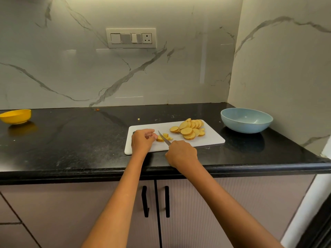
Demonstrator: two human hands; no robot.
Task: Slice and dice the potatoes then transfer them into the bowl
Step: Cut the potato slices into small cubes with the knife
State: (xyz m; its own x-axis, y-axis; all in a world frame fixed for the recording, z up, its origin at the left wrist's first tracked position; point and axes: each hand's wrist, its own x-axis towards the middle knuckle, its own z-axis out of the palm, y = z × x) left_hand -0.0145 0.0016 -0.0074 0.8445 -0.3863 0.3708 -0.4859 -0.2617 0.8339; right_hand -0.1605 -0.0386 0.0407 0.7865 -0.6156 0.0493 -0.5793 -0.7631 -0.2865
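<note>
A white cutting board [211,140] lies on the black counter. A heap of round potato slices [189,128] covers its far right part. Near the board's middle lie a few cut potato pieces [163,137]. My left hand [142,141] rests on the board with curled fingertips holding the left piece. My right hand [181,153] grips a knife handle, hidden in the fist; the blade [163,137] points away to the left and sits on the pieces. The light blue bowl [246,119] stands to the right of the board, with nothing in it.
A yellow bowl [16,116] sits at the far left of the counter [80,136]. A small potato scrap [138,119] lies behind the board. Marble walls close the back and right side. Cabinet doors with black handles [145,201] are below the counter edge.
</note>
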